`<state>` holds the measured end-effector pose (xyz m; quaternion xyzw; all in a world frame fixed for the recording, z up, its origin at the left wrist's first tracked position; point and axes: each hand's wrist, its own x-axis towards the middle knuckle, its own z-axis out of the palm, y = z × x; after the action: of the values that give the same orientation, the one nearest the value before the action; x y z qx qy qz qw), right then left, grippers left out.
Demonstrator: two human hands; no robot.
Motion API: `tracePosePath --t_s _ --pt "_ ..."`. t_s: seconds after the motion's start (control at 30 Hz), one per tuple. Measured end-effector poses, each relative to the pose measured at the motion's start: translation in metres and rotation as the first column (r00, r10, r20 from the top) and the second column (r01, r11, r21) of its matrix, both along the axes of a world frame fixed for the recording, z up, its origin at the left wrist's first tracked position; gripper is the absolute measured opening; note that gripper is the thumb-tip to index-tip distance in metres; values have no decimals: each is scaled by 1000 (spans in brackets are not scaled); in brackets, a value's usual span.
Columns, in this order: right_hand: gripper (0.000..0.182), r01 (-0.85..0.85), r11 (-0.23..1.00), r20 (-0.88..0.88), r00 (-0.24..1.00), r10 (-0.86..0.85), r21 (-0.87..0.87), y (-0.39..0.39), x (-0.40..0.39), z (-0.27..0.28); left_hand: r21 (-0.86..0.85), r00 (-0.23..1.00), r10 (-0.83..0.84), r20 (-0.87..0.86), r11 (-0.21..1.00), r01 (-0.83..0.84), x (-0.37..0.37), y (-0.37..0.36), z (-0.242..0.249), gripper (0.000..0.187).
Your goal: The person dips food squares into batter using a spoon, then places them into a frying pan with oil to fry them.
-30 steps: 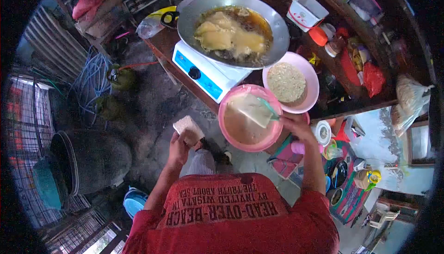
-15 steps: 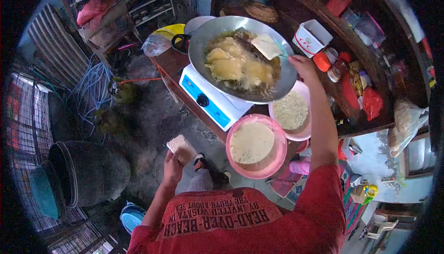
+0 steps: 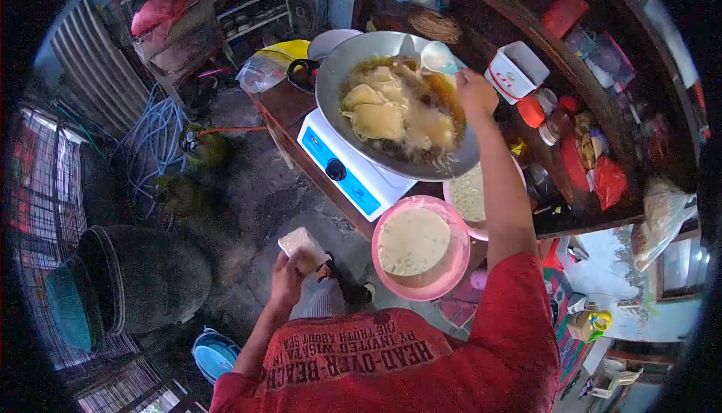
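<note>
My right hand (image 3: 477, 93) is closed round a teal-handled serving spoon (image 3: 437, 58), held over the far right part of a wide wok (image 3: 331, 105). The spoon's head looks whitish and tilted. Golden battered pieces (image 3: 377, 120) fry in bubbling oil in the wok, which sits on a white stove (image 3: 353, 166) with a blue front and a black knob. Low at my left side, my left hand (image 3: 286, 278) grips a pale block that looks like tempeh (image 3: 303, 247). A pink bowl of batter (image 3: 421, 293) stands near the stove, partly beside a second bowl (image 3: 474, 201) behind my right forearm.
A white tub (image 3: 516, 72), red-lidded jars (image 3: 531, 111) and a red plastic bag (image 3: 610, 182) stand along the table's right side. On the floor at left are gas cylinders (image 3: 201, 150), a coiled blue hose (image 3: 154, 131) and a large dark barrel (image 3: 162, 278).
My right hand has moved slightly left and up. The flat pale square seen at the spoon is replaced by a tilted, rounded whitish head. My left hand still grips the block.
</note>
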<state>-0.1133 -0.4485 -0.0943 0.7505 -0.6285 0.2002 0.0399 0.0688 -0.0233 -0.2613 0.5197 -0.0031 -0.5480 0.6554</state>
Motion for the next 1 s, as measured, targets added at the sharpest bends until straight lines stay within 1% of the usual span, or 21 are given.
tracePosePath --t_s 0.03,0.07,0.1,0.13,0.17,0.2,0.23,0.27,0.37,0.4,0.43,0.47,0.5,0.53,0.67,0.73,0.77,0.8,0.87,0.93,1.0 --pt "29 -36 999 66 997 34 28 -11 -16 -6 4 1000 -6 0 1000 6 -2 -1 0 32" --pt "29 -29 999 65 998 27 36 -19 -39 -11 -70 984 -79 162 993 91 -6 -1 -1 32" --pt "31 -162 974 361 928 95 158 -16 -56 -11 -124 937 -137 321 975 185 -10 -1 -1 32" --pt "34 -320 917 631 769 104 239 -9 -70 -12 -99 934 -150 325 976 192 -14 -6 2 32" --pt "35 -383 870 721 691 47 310 12 -86 -4 -108 999 -37 11 993 38 -24 -20 42 31" --pt "37 -451 815 796 605 -21 365 42 -101 11 -58 991 -105 79 992 110 -25 -24 39 30" --pt "37 -409 814 756 652 -55 413 67 -116 20 -30 894 -285 345 949 314 -25 -25 48 29" --pt "36 -363 814 712 697 -86 454 94 -131 25 -138 990 -116 85 982 127 -35 -36 47 29" --pt "31 -376 785 537 841 66 493 171 -174 16 -147 992 -118 -50 983 109 -44 -49 37 27" --pt "29 -364 783 473 875 101 505 190 -185 -1 -98 877 -207 433 957 274 -42 -53 -5 26" --pt "29 -399 748 450 880 150 531 206 -194 -21 24 538 -253 804 918 395 -43 -55 -28 25" --pt "29 -430 712 429 881 199 555 222 -198 -40 29 532 -260 806 915 403 -51 -57 2 25" --pt "30 -421 757 336 900 278 500 238 -198 -54 -173 923 -278 266 928 330 -66 -61 60 24" --pt "31 -414 796 233 909 345 441 252 -195 -66 -274 881 -252 -400 950 147 -76 -64 91 24" --pt "29 -281 826 189 958 215 488 285 -189 -105 -318 832 -354 -426 920 229 -97 -64 89 27" --pt "28 -333 853 138 943 303 403 290 -192 -114 -306 825 -351 -444 924 228 -108 -65 89 30" --pt "26 -390 910 -19 918 396 141 289 -200 -128 -347 787 -376 -490 912 219 -109 -65 84 30" --pt "26 -376 916 -14 924 381 143 289 -205 -122 -385 745 -401 -534 899 208 -111 -64 80 30" --pt "22 -208 935 268 955 130 287 290 -217 -97 -410 697 -438 -568 885 221 -114 -61 83 31" --pt "19 -26 946 217 975 -48 324 292 -241 -93 -256 874 -337 -350 932 257 -123 -59 98 32" --pt "17 97 947 238 956 -175 306 290 -271 -116 -149 932 -313 -181 946 288 -127 -54 102 33"
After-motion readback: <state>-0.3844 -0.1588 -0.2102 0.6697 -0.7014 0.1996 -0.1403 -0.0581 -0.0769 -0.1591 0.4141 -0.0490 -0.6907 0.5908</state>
